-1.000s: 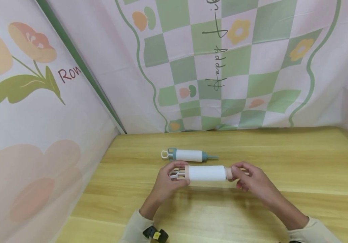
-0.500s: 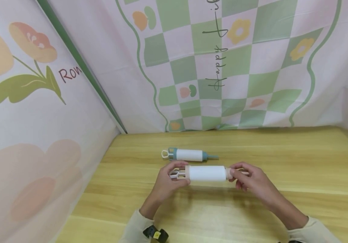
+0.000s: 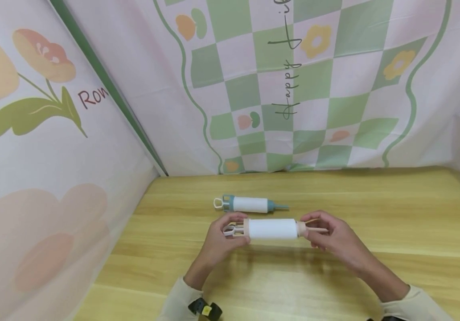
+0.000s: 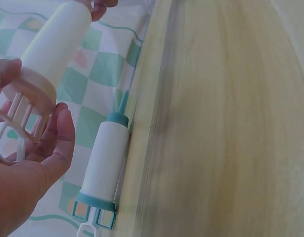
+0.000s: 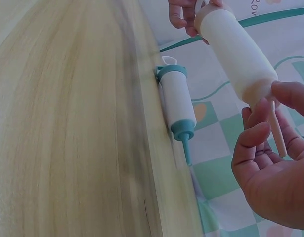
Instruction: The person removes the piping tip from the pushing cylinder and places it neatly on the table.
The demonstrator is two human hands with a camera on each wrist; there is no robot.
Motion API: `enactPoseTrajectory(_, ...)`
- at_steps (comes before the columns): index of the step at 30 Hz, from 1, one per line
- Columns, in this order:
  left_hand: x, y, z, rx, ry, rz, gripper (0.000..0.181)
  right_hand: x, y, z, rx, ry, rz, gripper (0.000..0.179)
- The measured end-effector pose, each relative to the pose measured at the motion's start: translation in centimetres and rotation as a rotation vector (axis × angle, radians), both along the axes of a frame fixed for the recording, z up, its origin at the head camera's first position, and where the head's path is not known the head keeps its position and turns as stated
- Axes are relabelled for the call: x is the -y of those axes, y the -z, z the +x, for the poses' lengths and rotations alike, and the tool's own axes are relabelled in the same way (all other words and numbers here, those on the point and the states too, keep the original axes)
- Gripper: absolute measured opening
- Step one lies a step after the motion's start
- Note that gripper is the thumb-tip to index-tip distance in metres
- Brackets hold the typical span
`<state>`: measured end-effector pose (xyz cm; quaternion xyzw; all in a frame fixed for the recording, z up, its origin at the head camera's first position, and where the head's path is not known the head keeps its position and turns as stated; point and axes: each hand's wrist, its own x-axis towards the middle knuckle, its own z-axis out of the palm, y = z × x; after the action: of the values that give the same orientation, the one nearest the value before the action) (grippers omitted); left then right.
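In the head view a large plastic syringe [image 3: 273, 228] with a white barrel and pale pink ends is held level over the table. My left hand [image 3: 223, 236] grips its pink collar [image 4: 35, 89] at the handle end, thumb on one side and fingers on the other. At the other end, my right hand [image 3: 336, 236] pinches the pink nozzle cap [image 5: 259, 91] between thumb and fingers. The thin pink nozzle [image 5: 279, 133] sticks out between those fingers. Just beyond lies a second syringe [image 3: 250, 204], white with teal ends, its nozzle pointing right.
The wooden table [image 3: 166, 267] runs back to a hanging cloth [image 3: 314, 89] with green checks. On the left another white cloth [image 3: 93, 156] with printed flowers borders the table. A black wrist strap [image 3: 206, 309] sits on the left sleeve.
My right fingers have shifted around the nozzle cap, and more of the nozzle shows between them. The held syringe has moved very slightly left. The teal syringe stays put.
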<state>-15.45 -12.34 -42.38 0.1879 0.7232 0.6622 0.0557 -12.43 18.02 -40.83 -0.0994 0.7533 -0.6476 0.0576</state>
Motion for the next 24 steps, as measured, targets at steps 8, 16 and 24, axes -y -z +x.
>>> enactPoseTrajectory(8,-0.01,-0.06,0.03,-0.003,-0.006,0.018,0.048,-0.09,-0.04,-0.06,-0.017,-0.007,0.023,0.038)
enactPoseTrajectory(16,-0.06,-0.11,0.04,0.001,-0.015,0.022,0.050,-0.07,-0.27,-0.03,-0.010,-0.007,0.030,0.043)
enactPoseTrajectory(24,-0.16,-0.33,0.19,0.004,-0.017,0.026,0.049,0.40,-0.64,-0.04,0.083,0.076,0.086,0.045)
